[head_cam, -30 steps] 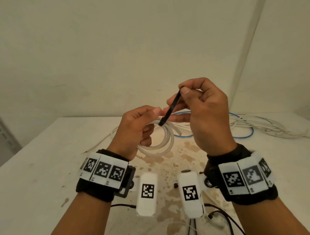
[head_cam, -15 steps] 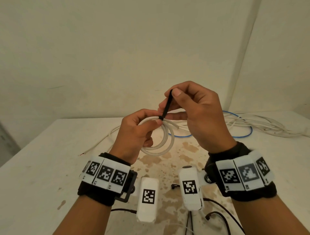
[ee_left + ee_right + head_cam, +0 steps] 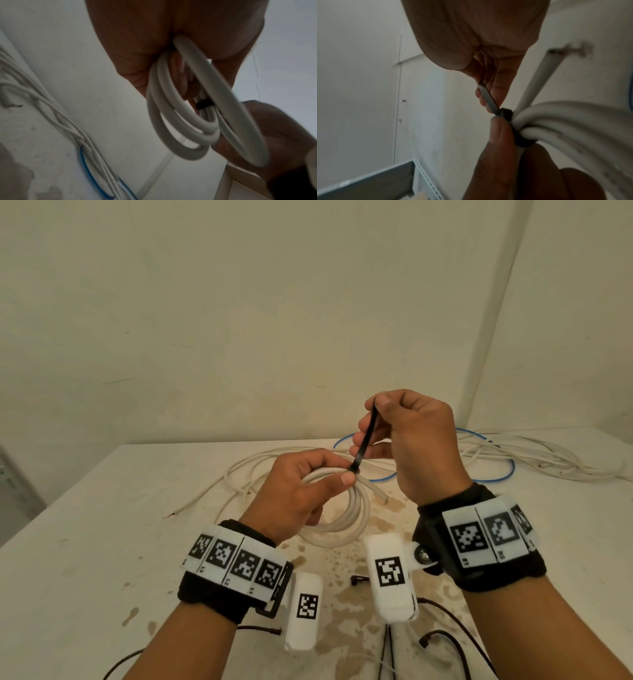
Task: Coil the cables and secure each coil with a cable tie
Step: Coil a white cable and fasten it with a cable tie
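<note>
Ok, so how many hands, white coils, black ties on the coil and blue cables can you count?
hands: 2, the left hand and the right hand
white coil: 1
black cable tie round the coil: 1
blue cable on the table: 1
Total: 5

The white cable coil (image 3: 356,508) is showing a smooth, matt plastic skin, a little grey with dirt near the left fingers (image 3: 347,479). The black cable tie (image 3: 365,438), running up between the right fingertips (image 3: 383,402), is looking like smooth, slightly shiny plastic. Below the fingers, the white table (image 3: 85,542) is looking matt, with brown stains.
</note>
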